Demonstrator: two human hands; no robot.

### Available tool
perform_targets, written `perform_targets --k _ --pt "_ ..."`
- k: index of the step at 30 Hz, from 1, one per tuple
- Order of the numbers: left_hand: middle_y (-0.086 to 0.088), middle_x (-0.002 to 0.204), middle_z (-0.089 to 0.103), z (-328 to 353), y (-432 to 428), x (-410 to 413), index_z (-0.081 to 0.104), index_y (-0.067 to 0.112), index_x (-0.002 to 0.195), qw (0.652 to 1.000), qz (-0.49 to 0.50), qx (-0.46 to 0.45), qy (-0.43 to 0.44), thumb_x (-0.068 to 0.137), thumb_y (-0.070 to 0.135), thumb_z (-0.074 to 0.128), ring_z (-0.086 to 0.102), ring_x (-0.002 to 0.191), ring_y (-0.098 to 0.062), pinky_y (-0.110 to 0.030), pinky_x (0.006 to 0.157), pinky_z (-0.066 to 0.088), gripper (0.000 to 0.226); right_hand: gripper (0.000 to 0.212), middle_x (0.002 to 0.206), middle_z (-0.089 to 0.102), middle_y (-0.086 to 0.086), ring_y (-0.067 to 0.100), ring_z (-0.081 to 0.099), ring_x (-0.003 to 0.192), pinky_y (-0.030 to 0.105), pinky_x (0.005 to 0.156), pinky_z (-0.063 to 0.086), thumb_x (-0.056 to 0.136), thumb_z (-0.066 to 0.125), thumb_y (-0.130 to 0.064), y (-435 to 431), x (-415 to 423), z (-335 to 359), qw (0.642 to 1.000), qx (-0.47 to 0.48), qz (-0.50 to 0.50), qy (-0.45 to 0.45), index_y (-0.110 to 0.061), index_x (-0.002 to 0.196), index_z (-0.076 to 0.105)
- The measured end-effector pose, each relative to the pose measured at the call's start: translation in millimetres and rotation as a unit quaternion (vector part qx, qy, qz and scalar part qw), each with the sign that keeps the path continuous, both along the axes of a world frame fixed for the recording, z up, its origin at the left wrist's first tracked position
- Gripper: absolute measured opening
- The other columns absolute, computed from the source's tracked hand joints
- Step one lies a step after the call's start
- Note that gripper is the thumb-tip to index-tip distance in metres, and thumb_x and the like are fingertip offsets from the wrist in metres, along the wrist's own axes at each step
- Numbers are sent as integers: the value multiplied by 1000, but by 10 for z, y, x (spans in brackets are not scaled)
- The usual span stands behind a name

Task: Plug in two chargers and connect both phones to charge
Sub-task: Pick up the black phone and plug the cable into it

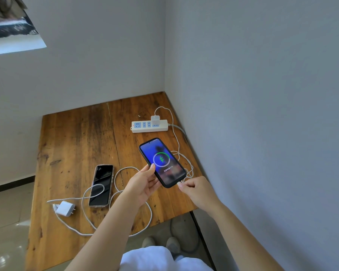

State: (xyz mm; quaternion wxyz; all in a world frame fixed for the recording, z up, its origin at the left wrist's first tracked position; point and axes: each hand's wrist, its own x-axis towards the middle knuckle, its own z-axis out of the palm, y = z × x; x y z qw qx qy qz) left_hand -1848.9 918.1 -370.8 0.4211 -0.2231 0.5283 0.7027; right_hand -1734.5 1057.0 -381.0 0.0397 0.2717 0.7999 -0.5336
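My left hand (143, 184) holds a phone in a black case (161, 162) above the table; its screen is lit with a green charging symbol. My right hand (196, 189) pinches the white cable plug at the phone's bottom edge. That cable (176, 141) runs to a white charger (155, 119) seated in the white power strip (149, 126). A second phone (101, 185) lies dark on the table, a loop of cable across it. A second white charger (65, 208) lies unplugged at the near left with its cable (145, 223) sprawled over the wood.
The wooden table (74, 137) sits in a corner, with white walls behind and to the right. The strip's own cord (179, 128) leaves toward the right wall. Free sockets show on the strip's left part. Floor and my shoes show below the table's near edge.
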Motion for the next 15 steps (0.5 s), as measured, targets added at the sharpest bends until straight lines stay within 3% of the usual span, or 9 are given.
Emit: perform_targets --k 15 --pt "-16 114 66 32 -9 37 50 16 126 1000 2 -8 3 91 23 58 68 91 -23 -22 46 55 37 44 42 45 -8 0 49 43 19 58 39 91 59 -30 -24 10 6 1000 1 0 -16 -22 49 54"
